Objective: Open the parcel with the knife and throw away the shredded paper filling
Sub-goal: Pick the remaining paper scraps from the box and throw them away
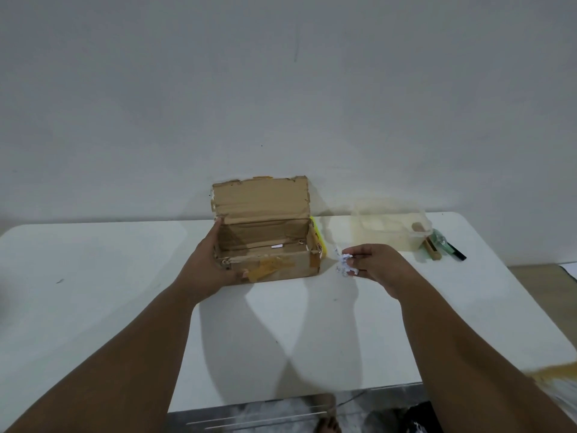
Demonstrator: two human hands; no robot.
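Observation:
A brown cardboard parcel stands open on the white table, its lid flap upright against the wall. A small white scrap lies on the parcel's floor. My left hand grips the parcel's left end, thumb on the front face. To the right of the parcel, just above the table, my right hand pinches a small clump of white shredded paper. The knife, dark-handled, lies at the far right behind a plastic tub.
A clear plastic tub stands right of the parcel by the wall. A wooden stick lies by the knife. Something yellow shows behind the parcel's right end. A bin with white shreds sits below the table's front edge.

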